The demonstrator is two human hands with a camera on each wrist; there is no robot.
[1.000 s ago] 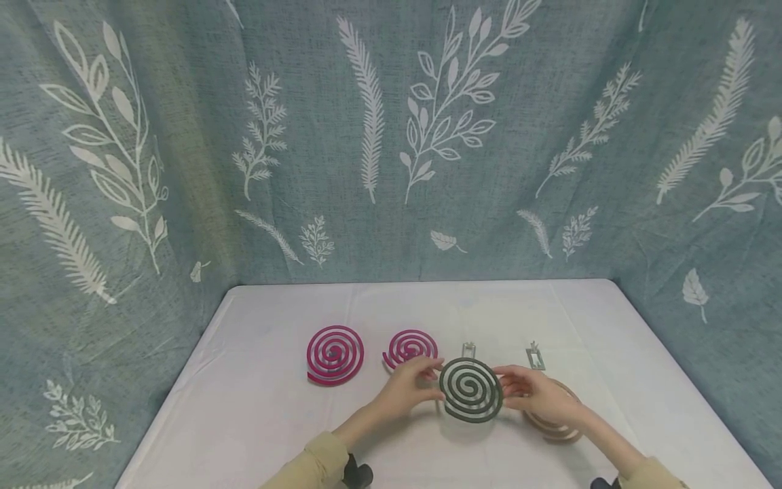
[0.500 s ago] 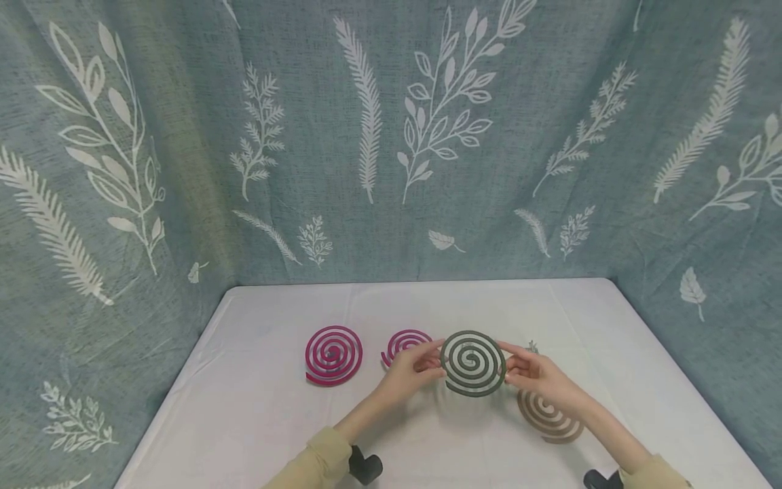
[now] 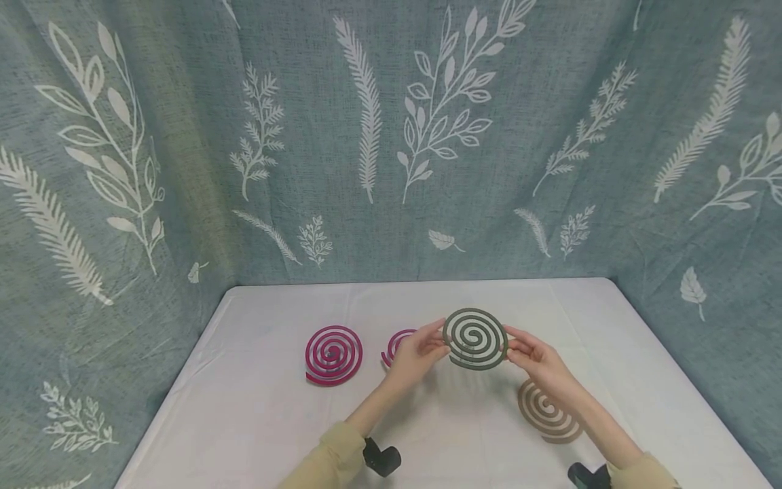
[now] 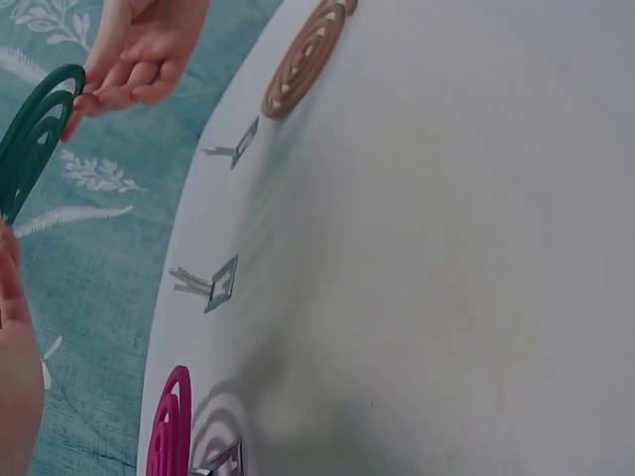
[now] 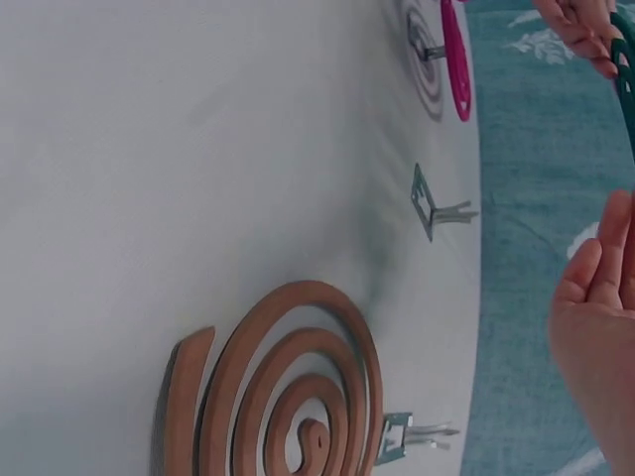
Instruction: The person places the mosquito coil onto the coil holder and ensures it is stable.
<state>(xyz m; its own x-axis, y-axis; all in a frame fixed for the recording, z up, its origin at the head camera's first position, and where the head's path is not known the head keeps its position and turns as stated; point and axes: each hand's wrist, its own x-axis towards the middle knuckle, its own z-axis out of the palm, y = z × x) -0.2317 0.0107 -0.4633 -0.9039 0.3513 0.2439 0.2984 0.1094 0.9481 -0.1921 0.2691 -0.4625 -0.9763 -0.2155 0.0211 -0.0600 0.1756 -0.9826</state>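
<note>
Between both hands is a dark green mosquito coil (image 3: 474, 338), raised above the table with its spiral facing the head camera. My left hand (image 3: 415, 353) pinches its left edge, fingers on the rim. Its right edge is held by the fingers of my right hand (image 3: 546, 363). Under it, the left wrist view shows a small metal coil stand (image 4: 222, 285) with upright prongs; another metal stand (image 4: 243, 146) stands beside a brown coil (image 4: 306, 55). Coil and hands hide both stands in the head view.
A pink coil (image 3: 332, 354) sits at left; a second pink coil (image 3: 402, 332), partly behind my left hand, rests raised on its own metal stand (image 4: 228, 458). The brown coil lies flat on the white table (image 3: 244, 407) by my right forearm. A patterned curtain (image 3: 391, 238) borders the table.
Both hands have lifted the green coil upward and away from the body, uncovering more of the brown coil. The two bare stands have passed out of sight behind coil and hands in the head view.
</note>
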